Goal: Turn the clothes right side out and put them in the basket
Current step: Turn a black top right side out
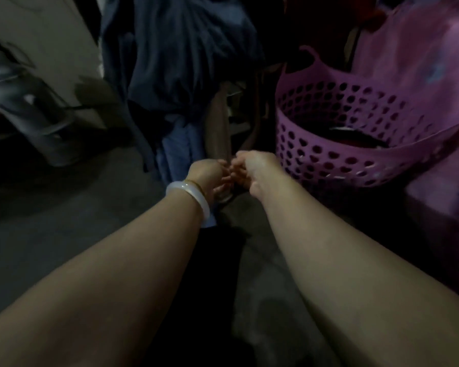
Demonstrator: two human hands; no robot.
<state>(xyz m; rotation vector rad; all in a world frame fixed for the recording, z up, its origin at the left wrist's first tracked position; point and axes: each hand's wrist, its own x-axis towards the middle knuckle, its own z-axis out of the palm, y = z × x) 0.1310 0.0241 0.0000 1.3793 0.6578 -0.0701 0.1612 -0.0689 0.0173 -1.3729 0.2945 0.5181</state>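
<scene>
Clearly the job is only partly done. Both bare arms reach forward and the left hand (207, 172), with a pale white bangle (190, 198) at its wrist, meets the right hand (252, 168) just in front of the body. Their fingers are curled and appear to pinch the top of a dark, nearly black garment (217, 250) that hangs down between the forearms toward the grey floor (64, 234); the light is too dim to see exactly what part is held, or whether the cloth is inside out.

Just to the right stands the purple perforated plastic laundry basket (342, 160). Something dark with a light edge lies at its bottom, so at least one piece seems to be in already, though I cannot tell what it is.

Beyond the hands a heap of navy and lighter blue clothing (180, 75) is draped, apparently waiting to be handled. By my judgement the dark garment must yet be turned and dropped in, then the heap follows.
</scene>
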